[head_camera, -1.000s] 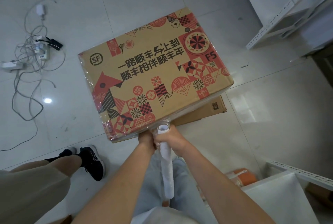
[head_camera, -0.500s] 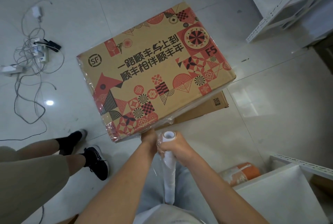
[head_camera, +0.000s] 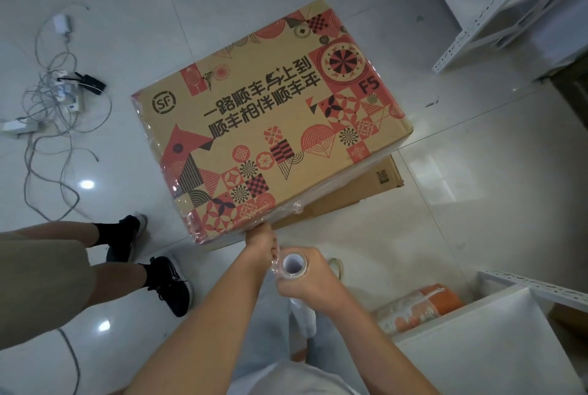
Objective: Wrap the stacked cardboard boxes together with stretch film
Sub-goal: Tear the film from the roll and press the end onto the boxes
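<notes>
Head view, nearest first: the right hand (head_camera: 313,280) is wrapped around the upright stretch film roll (head_camera: 294,264), its open core facing up. Just beyond, the left hand (head_camera: 262,242) pinches the film at the near edge of the printed top box (head_camera: 270,127). That box sits on a plain lower box (head_camera: 356,191) on the floor (head_camera: 477,187). Farther left lies a tangle of cables (head_camera: 54,114).
</notes>
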### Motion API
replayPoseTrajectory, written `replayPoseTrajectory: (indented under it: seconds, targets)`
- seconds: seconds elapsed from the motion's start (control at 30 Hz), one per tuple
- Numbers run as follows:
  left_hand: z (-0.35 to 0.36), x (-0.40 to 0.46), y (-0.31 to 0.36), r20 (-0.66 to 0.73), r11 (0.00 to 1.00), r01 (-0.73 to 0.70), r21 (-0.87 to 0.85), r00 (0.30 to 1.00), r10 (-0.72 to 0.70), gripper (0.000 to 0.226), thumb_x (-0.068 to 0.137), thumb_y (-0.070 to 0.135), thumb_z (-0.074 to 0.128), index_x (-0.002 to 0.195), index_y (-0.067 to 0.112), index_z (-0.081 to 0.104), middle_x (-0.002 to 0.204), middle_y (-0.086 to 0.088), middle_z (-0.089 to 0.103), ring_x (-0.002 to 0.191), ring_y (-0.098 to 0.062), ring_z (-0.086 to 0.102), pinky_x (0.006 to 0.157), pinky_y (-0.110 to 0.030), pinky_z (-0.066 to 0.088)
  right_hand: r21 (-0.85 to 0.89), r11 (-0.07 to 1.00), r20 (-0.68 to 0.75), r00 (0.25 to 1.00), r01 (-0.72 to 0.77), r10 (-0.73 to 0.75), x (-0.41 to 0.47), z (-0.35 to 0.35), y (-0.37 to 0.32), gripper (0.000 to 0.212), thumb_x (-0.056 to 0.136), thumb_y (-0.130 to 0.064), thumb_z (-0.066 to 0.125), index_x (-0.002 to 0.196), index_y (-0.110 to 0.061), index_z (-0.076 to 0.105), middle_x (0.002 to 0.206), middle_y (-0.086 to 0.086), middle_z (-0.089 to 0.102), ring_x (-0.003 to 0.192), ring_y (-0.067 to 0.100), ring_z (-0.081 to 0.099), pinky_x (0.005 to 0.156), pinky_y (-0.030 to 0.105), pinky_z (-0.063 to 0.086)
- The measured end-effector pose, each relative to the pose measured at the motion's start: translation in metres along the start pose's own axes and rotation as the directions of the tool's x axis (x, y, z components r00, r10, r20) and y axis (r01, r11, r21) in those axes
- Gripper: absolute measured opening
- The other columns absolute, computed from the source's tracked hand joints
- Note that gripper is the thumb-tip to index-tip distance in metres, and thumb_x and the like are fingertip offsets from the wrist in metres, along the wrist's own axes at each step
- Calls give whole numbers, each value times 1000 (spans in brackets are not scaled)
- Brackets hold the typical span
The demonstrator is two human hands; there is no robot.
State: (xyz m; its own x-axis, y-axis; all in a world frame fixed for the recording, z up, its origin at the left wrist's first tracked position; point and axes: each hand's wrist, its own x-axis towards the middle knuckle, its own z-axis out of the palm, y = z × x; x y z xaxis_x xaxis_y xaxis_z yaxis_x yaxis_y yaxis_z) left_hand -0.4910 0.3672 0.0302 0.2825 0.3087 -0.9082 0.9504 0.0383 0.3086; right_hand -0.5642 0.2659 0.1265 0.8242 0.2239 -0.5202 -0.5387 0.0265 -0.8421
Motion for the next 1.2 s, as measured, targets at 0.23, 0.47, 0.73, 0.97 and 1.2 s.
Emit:
replayPoseTrajectory:
  seconds: [0.23,0.47,0.73,0.97,1.2]
  targets:
    - [-22,-20,-7,223,958,206,-198,962,-161,40,89,33,58,57,19,39,40,5,39,30,-9,35,36,-11,27,57,998,-276,960,-41,55,2,-19,20,18,66,-1,63,59,-16,56,56,-10,59,56,1,54,59,13,45]
    - [-10,-39,-45,336,957,291,-13,902,-270,79,70,73,61,115,8,55,109,-13,58,99,-27,59,68,-31,48,-207,962,-193,956,179,-219,-13,-32,33,15,62,-14,65,77,-13,62,90,8,60,88,16,60,80,24,47]
    - [16,-27,-54,375,993,100,66,920,-117,35,94,5,48,128,6,48,119,-18,55,93,-22,62,59,-17,46,-509,808,95,952,296,-290,-37,-13,58,32,70,-21,72,99,-19,60,105,-5,51,105,6,44,93,11,35]
    - [13,-44,-73,465,975,164,-152,882,-76,46,99,6,37,144,13,36,74,-7,70,68,-15,68,80,-26,55,-282,955,325,946,88,9,-32,-37,46,66,68,-45,69,125,-25,43,131,3,40,128,18,36,110,25,32]
    - [18,-45,-59,422,969,149,-198,905,-53,47,93,-3,44,133,23,42,101,-15,68,65,-25,70,49,-26,52,-279,945,-241,965,-171,104,16,-62,54,29,82,-27,58,108,-15,65,108,-3,58,104,4,50,95,22,37]
